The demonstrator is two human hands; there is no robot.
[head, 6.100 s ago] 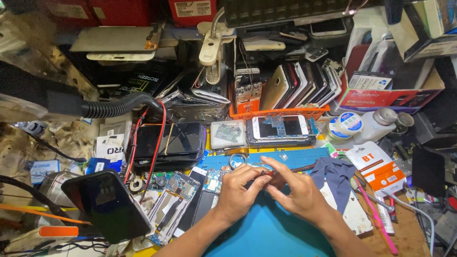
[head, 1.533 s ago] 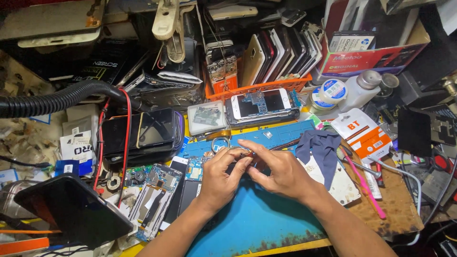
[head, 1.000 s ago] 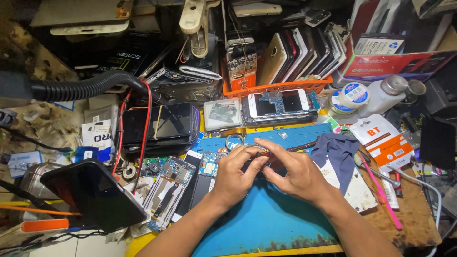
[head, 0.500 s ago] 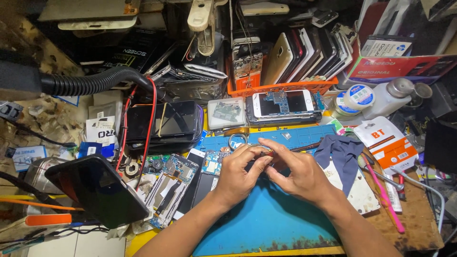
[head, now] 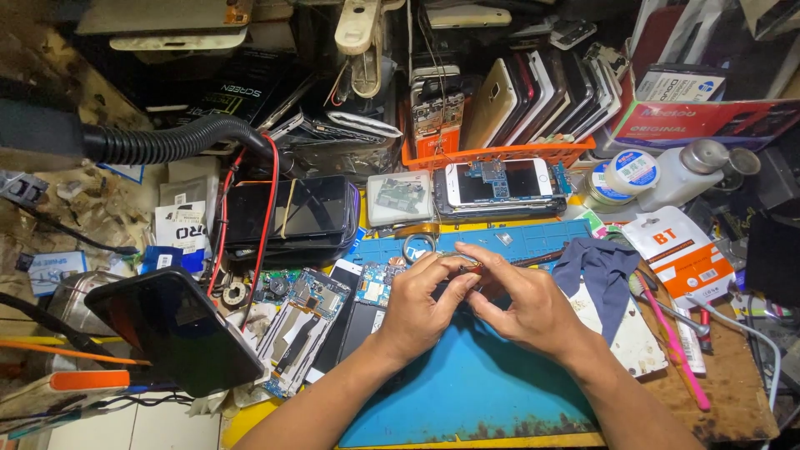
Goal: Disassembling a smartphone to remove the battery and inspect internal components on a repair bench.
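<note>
- Small part [head: 467,265]: a tiny metallic piece, too small for us to tell its kind, pinched between the fingertips of both our hands above the far edge of the blue mat [head: 467,392].
- The surface [head: 733,392] is a worn wooden bench, crowded on every side, with the blue mat lying at its near middle under our forearms.
- At the back, an orange basket [head: 500,154] holds a row of phones standing on edge; boxes and loose phone bodies pile up around it.
- A black corrugated hose [head: 175,140] arches in from the left, with red wires running down beside it.
- A dark phone [head: 175,329] leans tilted at the near left, and a stack of dark phones [head: 287,218] bound with a band lies beyond it.
- A white phone [head: 498,183] with a circuit board on its screen lies just in front of the basket.
- A dark blue cloth [head: 604,271] lies just right of our hands, and a pink tool [head: 671,342] lies beyond it.
- Our left hand [head: 421,312] is curled, thumb and forefinger closed on the part.
- Our right hand [head: 529,304] is curled too, its fingertips meeting the left hand's at the part, the two hands touching there.
</note>
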